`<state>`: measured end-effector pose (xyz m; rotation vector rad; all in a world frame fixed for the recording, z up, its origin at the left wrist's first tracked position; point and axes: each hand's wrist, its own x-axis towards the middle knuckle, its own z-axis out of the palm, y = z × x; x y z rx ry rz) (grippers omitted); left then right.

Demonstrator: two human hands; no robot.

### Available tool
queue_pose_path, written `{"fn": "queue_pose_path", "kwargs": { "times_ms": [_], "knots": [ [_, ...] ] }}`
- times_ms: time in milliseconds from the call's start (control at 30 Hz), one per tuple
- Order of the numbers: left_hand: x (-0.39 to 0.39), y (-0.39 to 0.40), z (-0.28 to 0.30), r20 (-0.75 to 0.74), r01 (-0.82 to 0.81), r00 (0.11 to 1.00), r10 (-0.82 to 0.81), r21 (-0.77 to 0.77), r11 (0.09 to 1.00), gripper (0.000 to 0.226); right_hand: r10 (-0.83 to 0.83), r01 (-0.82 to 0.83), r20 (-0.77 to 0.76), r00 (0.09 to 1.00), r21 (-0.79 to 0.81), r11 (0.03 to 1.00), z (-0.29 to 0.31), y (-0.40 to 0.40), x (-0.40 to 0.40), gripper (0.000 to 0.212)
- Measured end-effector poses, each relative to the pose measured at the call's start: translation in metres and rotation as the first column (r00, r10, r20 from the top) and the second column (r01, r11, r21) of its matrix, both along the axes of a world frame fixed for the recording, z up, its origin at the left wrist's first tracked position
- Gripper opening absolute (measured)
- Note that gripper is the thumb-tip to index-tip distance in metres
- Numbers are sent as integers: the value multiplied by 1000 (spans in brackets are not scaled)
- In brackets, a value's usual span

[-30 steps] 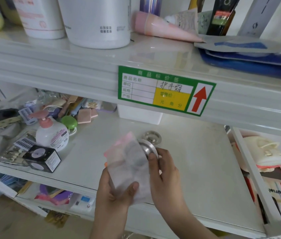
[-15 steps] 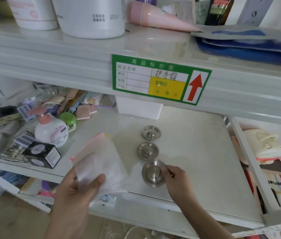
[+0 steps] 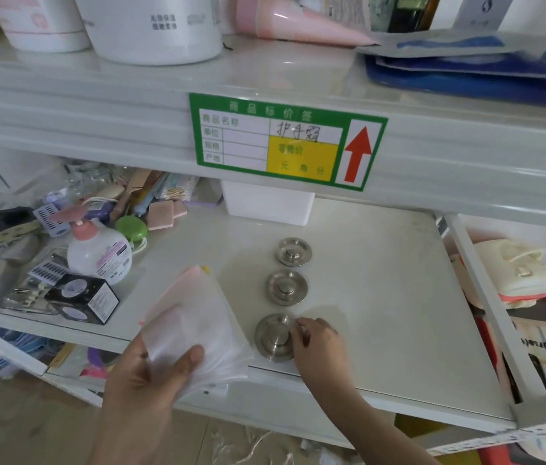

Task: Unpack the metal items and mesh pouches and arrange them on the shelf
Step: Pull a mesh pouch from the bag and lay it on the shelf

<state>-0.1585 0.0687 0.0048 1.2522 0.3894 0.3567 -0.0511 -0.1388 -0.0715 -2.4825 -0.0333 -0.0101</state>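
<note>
Staying on nearest metal disc (image 3: pixel 273 337), right hand (image 3: pixel 318 344); pouch (image 3: pixel 194 323) still w/ left hand (image 3: pixel 151 380).

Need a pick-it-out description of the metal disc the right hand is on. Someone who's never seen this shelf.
Find the green price label on the upper shelf edge; below it, on the white lower shelf, three round metal discs sit in a line running front to back. The target is the nearest disc, at the front edge beside the translucent pouch. Unlike the middle disc and far disc, the right hand touches it.
</note>
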Motion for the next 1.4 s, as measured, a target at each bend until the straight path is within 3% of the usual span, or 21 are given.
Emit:
{"fn": "queue_pose_path", "kwargs": {
  "times_ms": [133,233,300,367,433,500,600,667,767,933,1067,1133,1267,1333,1400],
  "knots": [
    [-1,-5,1,-11,29,1000,-29,-5,1000,93,-3,3,-7,1000,7,1000,11,-1,-6,25],
    [-2,-15,3,-9,63,998,-62,70,996,81,-27,15,36,999,295,955,42,-4,-14,15],
    [-3,-27,5,-15,105,994,-104,147,983,58,30,-32,12,999,537,843,80,-8,-25,25],
    [-3,-42,7,-43,172,985,-167,220,960,49,133,-66,-48,990,674,736,114,-13,-35,38],
    [-4,-58,10,-70,247,969,-237,284,926,48,228,-95,-103,968,691,717,132,-19,-40,40],
    [-5,-72,13,-75,307,951,-299,342,888,52,259,-91,-140,956,696,712,134,-25,-42,26],
    [-5,-83,12,-67,317,947,-315,369,874,50,134,0,-152,979,658,753,120,-33,-44,9],
    [-5,-86,13,-61,301,952,-301,379,875,50,12,103,-184,983,605,790,111,-40,-43,19],
    [-6,-91,16,-39,280,955,-293,439,854,57,39,127,-239,970,638,760,107,-48,-45,21],
    [-4,-102,15,-15,253,962,-274,437,863,57,3,-47,106,994,423,905,109,-55,-51,15],
    [-3,-108,15,-4,241,963,-271,470,849,61,54,51,-144,988,640,767,111,-52,-46,15],
    [-3,-111,16,-3,207,971,-241,519,829,65,49,108,-212,976,670,734,107,-55,-41,18],
    [-3,-110,16,1,169,979,-206,565,807,66,87,65,-153,985,775,629,111,-60,-42,4],
    [-3,-109,18,10,160,980,-200,561,812,63,146,-26,-75,987,805,592,117,-61,-45,10],
    [-3,-108,20,21,146,982,-187,537,831,51,187,-53,-43,981,876,479,124,-61,-47,16]
  ]
}}
